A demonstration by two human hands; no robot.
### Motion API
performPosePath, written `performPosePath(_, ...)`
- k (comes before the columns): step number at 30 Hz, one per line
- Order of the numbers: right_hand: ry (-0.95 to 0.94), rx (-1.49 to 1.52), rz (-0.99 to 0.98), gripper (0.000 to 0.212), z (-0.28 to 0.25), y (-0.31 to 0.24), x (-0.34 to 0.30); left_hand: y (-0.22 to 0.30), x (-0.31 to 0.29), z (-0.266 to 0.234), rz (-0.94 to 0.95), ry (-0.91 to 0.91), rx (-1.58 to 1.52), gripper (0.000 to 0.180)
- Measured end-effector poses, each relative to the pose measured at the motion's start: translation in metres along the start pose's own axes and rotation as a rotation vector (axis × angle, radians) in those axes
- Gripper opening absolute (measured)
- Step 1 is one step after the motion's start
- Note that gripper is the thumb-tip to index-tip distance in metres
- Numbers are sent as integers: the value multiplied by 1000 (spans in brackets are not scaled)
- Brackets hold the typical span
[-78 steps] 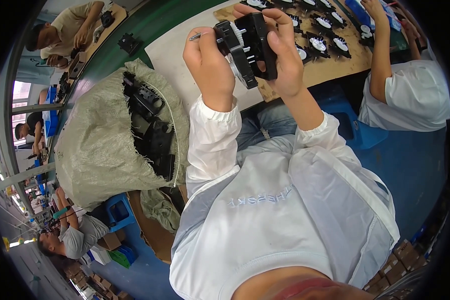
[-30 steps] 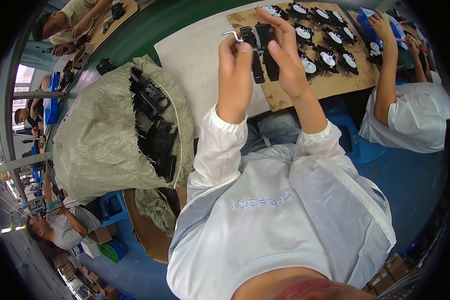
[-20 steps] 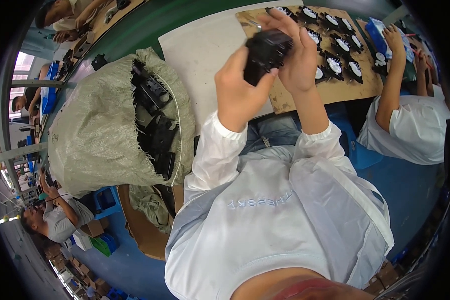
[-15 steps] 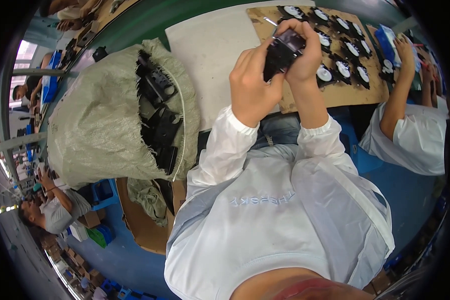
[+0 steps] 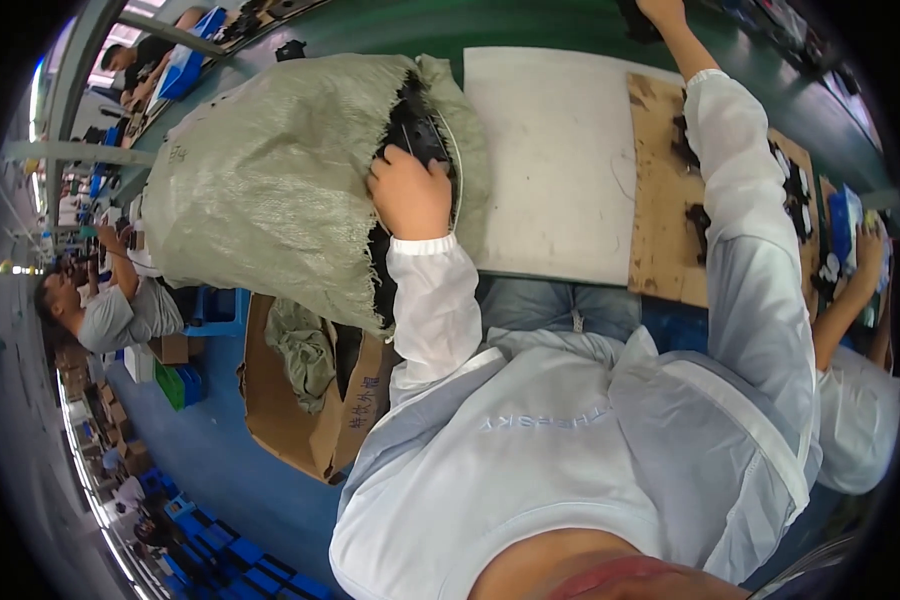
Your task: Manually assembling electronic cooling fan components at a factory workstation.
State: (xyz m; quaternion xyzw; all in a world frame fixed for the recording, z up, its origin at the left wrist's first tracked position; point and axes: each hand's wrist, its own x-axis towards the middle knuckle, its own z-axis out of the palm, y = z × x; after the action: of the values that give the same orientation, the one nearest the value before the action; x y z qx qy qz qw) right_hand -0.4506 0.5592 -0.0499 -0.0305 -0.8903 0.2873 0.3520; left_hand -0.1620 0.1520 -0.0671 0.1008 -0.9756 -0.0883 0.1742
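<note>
So the left hand (image 5: 410,195) is right at the torn mouth of the sack (image 5: 270,190), fingers curled over the black parts (image 5: 418,140) in there; can't tell if it's actually pinching one. I'd call this step rummaging or picking from the sack, and a clean pull from there would want a firm grip clear of the frayed edge. Just below that grip is an open carton (image 5: 300,440). To its right there's a pale sheet (image 5: 550,160), then a board (image 5: 660,240) with black units (image 5: 698,225) partly behind the right sleeve. Way out past that, the right hand (image 5: 662,12) is at a dark part (image 5: 642,20), cropped by the top edge, so no idea how tight that grip is.
</note>
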Motion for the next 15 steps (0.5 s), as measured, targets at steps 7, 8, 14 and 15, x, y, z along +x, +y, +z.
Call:
performPosePath(7, -426, -471, 60, 40, 3, 41, 3, -16, 1, 14, -202, -91, -287, 43)
performPosePath(8, -388, -413, -1, 40, 4, 38, 3, -15, 0, 10, -206, -87, -349, 43)
performPosePath(14, -755, 227, 16, 46, -58, -104, -92, 0, -22, -34, -90, -16, -499, 46)
performPosePath(15, -921, 417, 147, 48, -77, -127, -116, 10, -23, -43, -18, 20, -492, 46)
